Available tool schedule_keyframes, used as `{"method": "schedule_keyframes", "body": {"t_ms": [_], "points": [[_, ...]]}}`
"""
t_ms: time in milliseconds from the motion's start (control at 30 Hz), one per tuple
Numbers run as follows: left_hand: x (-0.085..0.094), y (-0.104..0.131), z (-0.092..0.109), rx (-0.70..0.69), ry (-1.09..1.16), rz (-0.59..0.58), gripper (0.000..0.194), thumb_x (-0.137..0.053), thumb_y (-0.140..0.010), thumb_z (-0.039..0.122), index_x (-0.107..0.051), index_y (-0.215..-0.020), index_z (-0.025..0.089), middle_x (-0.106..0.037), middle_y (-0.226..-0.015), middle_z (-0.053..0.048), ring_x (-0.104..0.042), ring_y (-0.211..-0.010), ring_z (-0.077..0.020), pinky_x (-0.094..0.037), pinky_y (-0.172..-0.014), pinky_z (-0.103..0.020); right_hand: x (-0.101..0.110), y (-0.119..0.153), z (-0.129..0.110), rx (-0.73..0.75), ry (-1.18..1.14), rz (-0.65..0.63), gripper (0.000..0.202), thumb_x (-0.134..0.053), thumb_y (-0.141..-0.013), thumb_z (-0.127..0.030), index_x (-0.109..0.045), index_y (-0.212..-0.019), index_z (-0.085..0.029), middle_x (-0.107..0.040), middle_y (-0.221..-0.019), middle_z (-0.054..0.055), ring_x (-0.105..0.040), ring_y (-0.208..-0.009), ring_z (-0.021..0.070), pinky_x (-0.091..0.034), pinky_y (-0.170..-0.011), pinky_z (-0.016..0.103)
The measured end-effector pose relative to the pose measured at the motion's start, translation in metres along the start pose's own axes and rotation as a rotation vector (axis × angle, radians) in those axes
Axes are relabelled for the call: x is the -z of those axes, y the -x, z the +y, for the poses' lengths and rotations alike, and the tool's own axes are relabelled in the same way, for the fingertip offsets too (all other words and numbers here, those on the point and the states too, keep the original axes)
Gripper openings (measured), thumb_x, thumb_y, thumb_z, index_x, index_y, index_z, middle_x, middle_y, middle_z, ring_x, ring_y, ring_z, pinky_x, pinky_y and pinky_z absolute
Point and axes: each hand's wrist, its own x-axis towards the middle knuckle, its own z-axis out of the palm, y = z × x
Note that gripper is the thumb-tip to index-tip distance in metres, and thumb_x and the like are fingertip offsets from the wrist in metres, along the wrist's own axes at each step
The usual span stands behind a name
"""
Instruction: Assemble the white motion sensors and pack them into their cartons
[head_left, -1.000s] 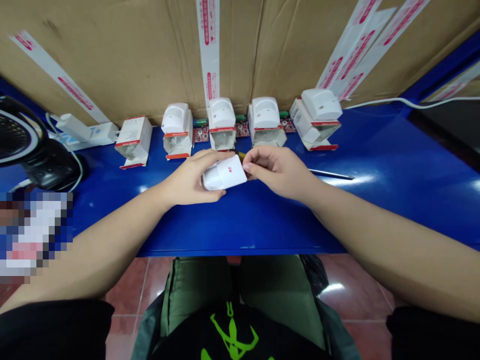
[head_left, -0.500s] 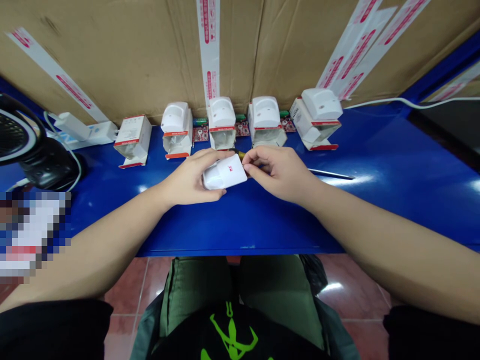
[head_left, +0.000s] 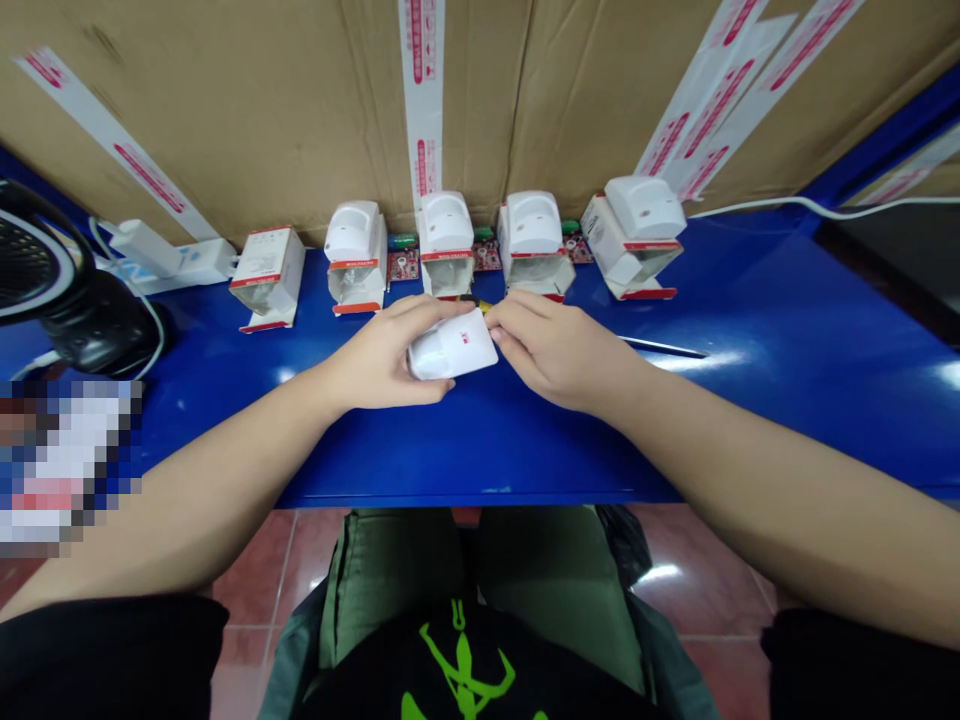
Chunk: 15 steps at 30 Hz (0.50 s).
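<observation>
Low over the blue table, a white motion detector [head_left: 456,346] with a small red mark lies tilted in my left hand [head_left: 379,358]. The thumb and fingers wrap its rounded end. My right hand [head_left: 555,345] is closed in a pinch at the detector's squared end; its fingertips touch or nearly touch the edge. What they pinch, if anything, is too small to make out. Just behind the detector shows a yellow and black piece [head_left: 478,302], mostly covered by the hands. To the right of my right hand lies a thin dark rod [head_left: 664,347].
Along the cardboard wall [head_left: 285,100] stand several opened white-and-red boxes [head_left: 268,265], most with a white detector [head_left: 532,222] on top. Red circuit boards [head_left: 403,265] lie between some of them. A black fan [head_left: 82,310] and a power strip [head_left: 202,265] are at the left.
My right fingers have shifted slightly and turned at the detector's squared end, the fingertips now more folded in. My left hand keeps the detector almost still. The view has tilted a little.
</observation>
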Motion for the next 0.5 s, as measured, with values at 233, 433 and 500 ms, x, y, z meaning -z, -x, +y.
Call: {"method": "schedule_keyframes", "body": {"t_ms": [233, 433, 500], "points": [[-0.001, -0.001, 0.004, -0.025, -0.045, 0.002, 0.075, -0.079, -0.085, 0.030, -0.060, -0.157, 0.021, -0.073, -0.147, -0.015, -0.073, -0.130, -0.0340, -0.058, -0.114, -0.051, -0.001, -0.004, -0.010, -0.116, -0.114, 0.067, 0.016, -0.050, -0.103, -0.025, -0.058, -0.089, -0.024, -0.070, -0.088, 0.007, -0.061, -0.079, 0.0226, -0.047, -0.078, 0.037], [-0.007, -0.002, 0.009, -0.021, -0.092, 0.008, 0.074, -0.077, -0.082, 0.026, -0.062, -0.154, 0.016, -0.076, -0.135, -0.016, -0.073, -0.128, -0.0354, -0.058, -0.113, -0.051, -0.003, -0.010, -0.013, -0.347, -0.226, 0.004, 0.017, -0.056, -0.090, -0.021, -0.056, -0.074, -0.024, -0.062, -0.065, 0.001, -0.052, -0.060, 0.0178, -0.037, -0.065, 0.035], [-0.008, -0.003, 0.010, -0.005, -0.107, -0.020, 0.073, -0.076, -0.083, 0.026, -0.063, -0.153, 0.015, -0.076, -0.132, -0.015, -0.073, -0.126, -0.0351, -0.058, -0.113, -0.051, -0.003, -0.012, -0.013, -0.429, -0.240, -0.059, 0.021, -0.056, -0.090, -0.019, -0.057, -0.069, -0.024, -0.062, -0.064, 0.001, -0.054, -0.061, 0.0178, -0.036, -0.064, 0.035]]}}
